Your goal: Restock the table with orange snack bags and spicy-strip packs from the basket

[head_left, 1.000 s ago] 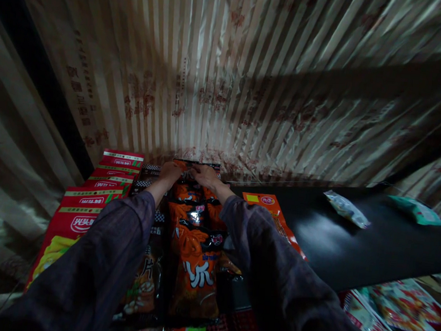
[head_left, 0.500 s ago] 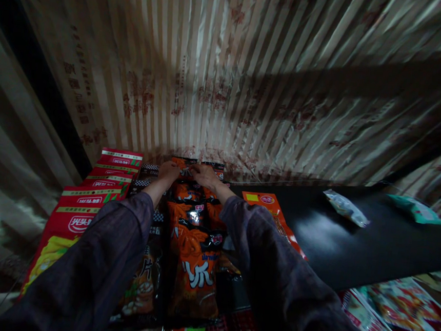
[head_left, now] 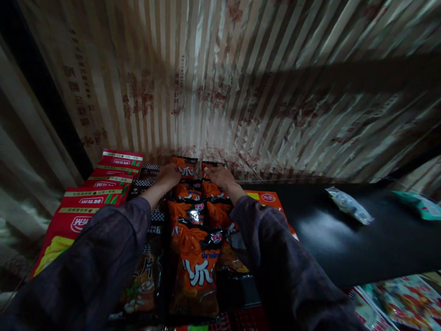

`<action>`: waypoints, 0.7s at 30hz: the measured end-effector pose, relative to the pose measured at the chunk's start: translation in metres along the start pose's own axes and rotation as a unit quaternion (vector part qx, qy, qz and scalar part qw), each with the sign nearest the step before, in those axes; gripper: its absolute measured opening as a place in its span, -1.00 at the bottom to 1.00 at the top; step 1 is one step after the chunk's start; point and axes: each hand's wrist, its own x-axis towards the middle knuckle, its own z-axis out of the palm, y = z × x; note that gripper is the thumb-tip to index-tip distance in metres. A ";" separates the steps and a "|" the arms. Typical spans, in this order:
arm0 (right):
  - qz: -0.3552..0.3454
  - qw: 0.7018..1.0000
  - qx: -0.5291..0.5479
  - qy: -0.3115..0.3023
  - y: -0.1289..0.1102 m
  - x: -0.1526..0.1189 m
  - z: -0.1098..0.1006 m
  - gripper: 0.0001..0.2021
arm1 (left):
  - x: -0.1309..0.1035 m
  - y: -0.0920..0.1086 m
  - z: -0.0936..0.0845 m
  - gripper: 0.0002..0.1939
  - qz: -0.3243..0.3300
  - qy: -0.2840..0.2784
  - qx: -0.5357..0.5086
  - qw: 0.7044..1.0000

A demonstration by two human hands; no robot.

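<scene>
At the back of a display of orange-and-black snack bags [head_left: 195, 274], my left hand [head_left: 169, 174] is at the left edge of the rear left orange snack bag [head_left: 186, 167], its fingers curled at that edge and partly hidden. Just to the right, my right hand [head_left: 220, 177] lies over the rear right orange snack bag [head_left: 213, 165], fingers stretched leftward across its front. Overlapping orange bags run toward me in two columns between my forearms. Dark snack bags [head_left: 143, 277] with a checkered band lie left of them, partly under my left sleeve.
Red packets [head_left: 114, 171] overlap on the far left. An orange packet [head_left: 269, 198] lies right of my right forearm on the black shelf [head_left: 313, 251]. Farther right are a silvery packet [head_left: 350, 205] and a green one [head_left: 425, 206]. Striped sheeting [head_left: 220, 83] hangs behind.
My right hand has moved right, from the rear left orange bag onto the rear right one. My left hand stays at the left bag's edge. The view has shifted slightly.
</scene>
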 end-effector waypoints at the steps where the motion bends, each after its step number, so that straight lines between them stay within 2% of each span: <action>1: 0.001 1.000 -0.005 -0.003 0.000 0.001 0.001 -0.51 | -0.001 0.000 0.000 -0.72 0.006 -0.003 0.002 1.000; 5: 0.015 1.000 -0.016 0.000 0.000 0.001 0.002 -0.42 | -0.006 0.001 -0.003 -0.70 0.020 -0.016 0.018 1.000; 10: 0.009 0.999 -0.044 0.010 0.004 0.003 0.001 -0.39 | -0.009 0.000 -0.005 -0.68 0.008 -0.009 0.030 0.999; 16: -0.012 0.998 -0.066 0.011 0.010 0.001 0.004 -0.39 | -0.008 -0.003 -0.004 -0.66 -0.009 0.013 0.032 0.999; 21: -0.052 0.993 -0.097 0.039 0.010 -0.006 0.003 -0.42 | -0.009 -0.002 -0.004 -0.69 0.023 0.003 0.032 0.999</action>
